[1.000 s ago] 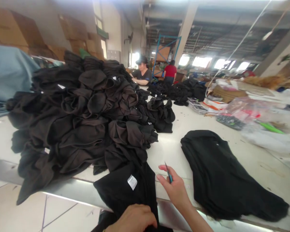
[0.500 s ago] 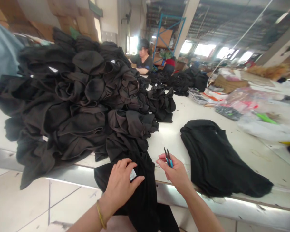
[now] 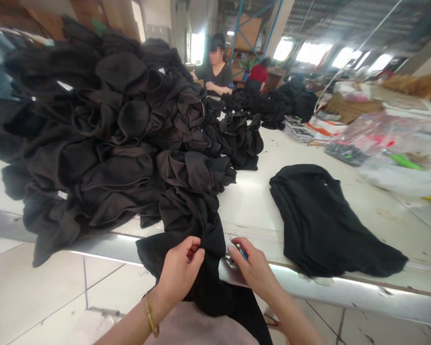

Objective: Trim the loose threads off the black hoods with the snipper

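Left hand (image 3: pixel 181 270) pinched on black garment (image 3: pixel 210 282); right hand (image 3: pixel 255 270) closed around teal-handled thread snips (image 3: pixel 241 252).

This is a garment workshop: just past the person's fingers (image 3: pixel 194 247), heaped black cloth garments (image 3: pixel 93 139) cover a long white worktable (image 3: pixel 258 206); farther beyond them, a seated co-worker (image 3: pixel 217 72), a blue steel rack (image 3: pixel 247 33) and brown cardboard cartons (image 3: pixel 93 8) stand under a high industrial ceiling (image 3: pixel 345 14).

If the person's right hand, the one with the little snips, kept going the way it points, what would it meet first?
The right hand would probably meet the black garment gathered in the left hand first, though depth is hard to judge.
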Demonstrator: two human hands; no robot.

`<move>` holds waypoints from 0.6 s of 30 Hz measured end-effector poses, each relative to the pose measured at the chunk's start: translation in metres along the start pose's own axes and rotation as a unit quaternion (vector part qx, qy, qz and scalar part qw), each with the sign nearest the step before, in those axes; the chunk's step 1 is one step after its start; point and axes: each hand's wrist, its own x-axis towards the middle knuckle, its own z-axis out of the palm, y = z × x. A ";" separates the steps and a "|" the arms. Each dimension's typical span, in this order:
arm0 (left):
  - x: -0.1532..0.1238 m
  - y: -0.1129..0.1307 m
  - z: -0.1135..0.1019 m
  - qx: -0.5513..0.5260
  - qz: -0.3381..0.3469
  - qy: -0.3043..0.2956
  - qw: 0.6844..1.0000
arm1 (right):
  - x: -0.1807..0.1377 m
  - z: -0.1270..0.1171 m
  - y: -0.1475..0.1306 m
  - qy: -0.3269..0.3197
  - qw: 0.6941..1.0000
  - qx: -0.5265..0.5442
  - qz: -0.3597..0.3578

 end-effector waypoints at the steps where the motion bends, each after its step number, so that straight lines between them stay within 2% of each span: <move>1: -0.001 -0.001 -0.001 -0.025 -0.019 0.000 1.000 | -0.004 -0.005 -0.004 -0.009 1.000 -0.018 -0.006; 5: -0.001 0.002 -0.001 -0.013 -0.008 0.016 1.000 | -0.002 -0.015 -0.027 -0.043 0.992 -0.096 -0.073; 10: 0.000 0.001 0.002 0.037 0.057 0.045 0.997 | 0.012 -0.014 -0.051 -0.094 0.957 -0.233 -0.143; 18: -0.001 -0.008 0.005 0.095 0.154 0.075 0.981 | 0.018 -0.020 -0.060 -0.116 0.895 -0.395 -0.173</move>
